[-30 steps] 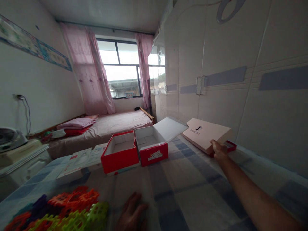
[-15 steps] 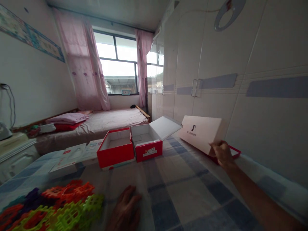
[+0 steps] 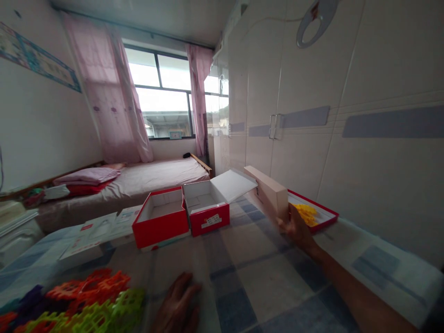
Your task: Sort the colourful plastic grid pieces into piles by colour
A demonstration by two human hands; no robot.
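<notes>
My right hand (image 3: 297, 227) grips the near end of a pale cardboard box lid (image 3: 272, 187), which stands tilted on edge over the right side of the checked cloth. Behind it lies a shallow red-rimmed tray (image 3: 328, 217) with yellow plastic pieces (image 3: 304, 214) in it; the lid and my hand hide part of the tray. Low in the middle, my left hand (image 3: 178, 300) rests on the cloth, slightly blurred, fingers stretched out and holding nothing. To its left is a pile of interlocking plastic pieces (image 3: 93, 296) in orange, yellow-green and purple.
Two red boxes stand side by side: an open one (image 3: 161, 231) and one with its white flap raised (image 3: 210, 222). Flat white printed boxes (image 3: 100, 231) lie left of them. A tall wardrobe (image 3: 301, 157) borders the right; a bed (image 3: 159, 171) lies beyond.
My right hand has moved the lid left and turned it from its printed face to its side edge, uncovering the yellow pieces in the tray. My left hand stays on the cloth.
</notes>
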